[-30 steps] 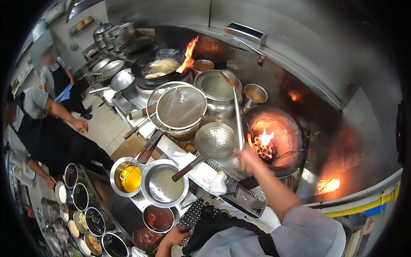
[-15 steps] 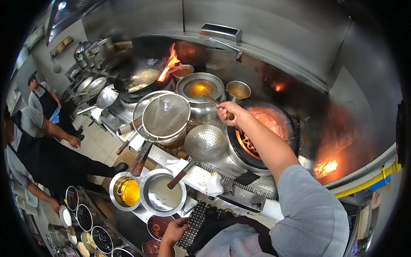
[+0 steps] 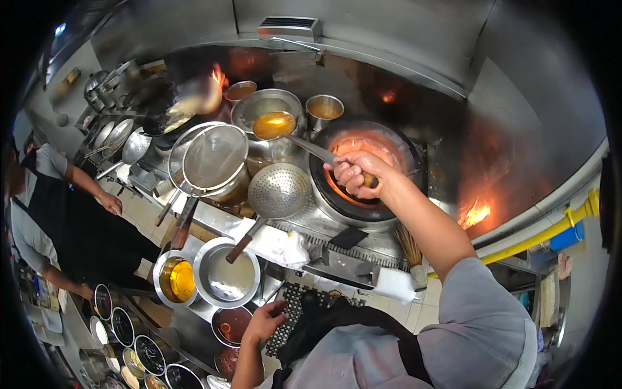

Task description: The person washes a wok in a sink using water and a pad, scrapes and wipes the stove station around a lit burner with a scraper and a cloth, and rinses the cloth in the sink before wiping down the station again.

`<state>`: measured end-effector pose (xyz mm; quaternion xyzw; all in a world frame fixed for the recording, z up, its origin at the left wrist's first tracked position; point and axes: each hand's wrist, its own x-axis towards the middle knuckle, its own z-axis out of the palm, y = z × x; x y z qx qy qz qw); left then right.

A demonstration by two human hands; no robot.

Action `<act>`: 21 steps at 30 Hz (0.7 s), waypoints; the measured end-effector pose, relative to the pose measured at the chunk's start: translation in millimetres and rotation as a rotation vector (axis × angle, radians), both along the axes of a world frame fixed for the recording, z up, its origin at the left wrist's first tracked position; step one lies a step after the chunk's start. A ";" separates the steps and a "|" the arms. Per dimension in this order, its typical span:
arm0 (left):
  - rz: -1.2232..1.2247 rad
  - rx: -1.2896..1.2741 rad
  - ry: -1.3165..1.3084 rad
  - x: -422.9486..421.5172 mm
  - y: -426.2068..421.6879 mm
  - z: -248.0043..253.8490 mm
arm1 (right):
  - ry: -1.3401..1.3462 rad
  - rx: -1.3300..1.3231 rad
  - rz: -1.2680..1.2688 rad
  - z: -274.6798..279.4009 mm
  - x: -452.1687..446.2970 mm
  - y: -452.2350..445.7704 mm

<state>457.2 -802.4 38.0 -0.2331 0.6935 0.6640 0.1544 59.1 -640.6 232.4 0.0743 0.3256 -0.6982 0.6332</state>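
Observation:
My right hand (image 3: 357,174) grips the wooden handle of a ladle (image 3: 274,125). Amber liquid fills the ladle's bowl, which is held over the front edge of a large metal pot (image 3: 295,107). Below my forearm and hand glows a red-hot round burner (image 3: 334,189) with a dark ring. My left hand (image 3: 265,322) is low at the front, fingers apart and holding nothing. Beside it stands a pot of reddish liquid (image 3: 234,324); just behind is a wide metal bowl of cloudy liquid (image 3: 227,275).
A perforated ladle (image 3: 280,190) and a mesh strainer (image 3: 215,155) rest over the stove's middle. A smoking wok (image 3: 170,120) has flame behind it. A person in a dark apron (image 3: 78,214) stands left near several sauce pots (image 3: 150,355). A bamboo brush (image 3: 409,249) hangs at the counter's front.
The ladle has come up out of the large pot and toward me, its bowl full. My left hand stays low with fingers spread. The view has shifted, and the farther co-worker is mostly hidden.

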 end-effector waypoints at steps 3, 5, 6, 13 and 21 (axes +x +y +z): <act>-0.085 -0.072 0.022 -10.2 14.8 6.9 | -0.043 -0.015 0.017 -2.8 31.3 46.4; -0.062 0.019 0.067 -11.0 25.2 -0.9 | -0.041 0.040 -0.009 2.7 58.8 78.8; -0.062 0.036 0.066 -15.5 32.4 2.9 | -0.057 0.045 -0.015 1.6 70.7 95.6; -0.178 0.003 0.106 -32.3 76.5 14.6 | -0.086 0.092 -0.096 9.4 161.9 229.5; -0.341 0.087 0.182 -88.6 124.9 23.7 | -0.123 0.320 -0.354 52.9 231.6 344.9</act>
